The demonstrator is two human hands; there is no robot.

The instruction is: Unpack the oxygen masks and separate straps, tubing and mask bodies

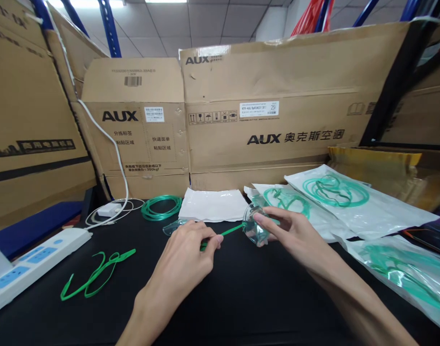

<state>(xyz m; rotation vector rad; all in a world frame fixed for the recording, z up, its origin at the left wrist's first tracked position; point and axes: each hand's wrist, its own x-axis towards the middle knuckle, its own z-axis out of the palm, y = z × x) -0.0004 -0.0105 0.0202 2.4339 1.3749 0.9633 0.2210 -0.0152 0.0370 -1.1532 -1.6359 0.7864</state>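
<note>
My right hand [290, 230] grips a clear plastic mask [254, 223] just above the black table [241, 298]. A thin green strap [229, 231] runs from the mask to my left hand [189, 252], which pinches its end between thumb and fingers. Another clear plastic piece [171, 227] lies just beyond my left hand. A coil of green tubing [161, 207] rests farther back, beside an empty white bag [213, 205].
A loose green strap [97, 275] lies at the left, near a white power strip [28, 269] and a white cable [109, 211]. Sealed bags with green tubing [353, 202] overlap at the right. Cardboard boxes [277, 105] wall the back.
</note>
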